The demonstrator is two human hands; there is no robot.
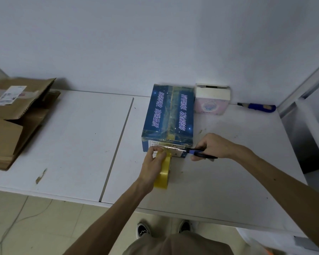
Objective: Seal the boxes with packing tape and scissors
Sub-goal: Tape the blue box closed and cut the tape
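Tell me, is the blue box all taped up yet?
Nearly. A tape strip already runs along the top seam of the blue box. Now the left hand holds the yellow tape roll at its near end while the right hand holds the scissors, blades at the tape. Left: finishing that cut, then probably the brown boxes, one with a flap up.
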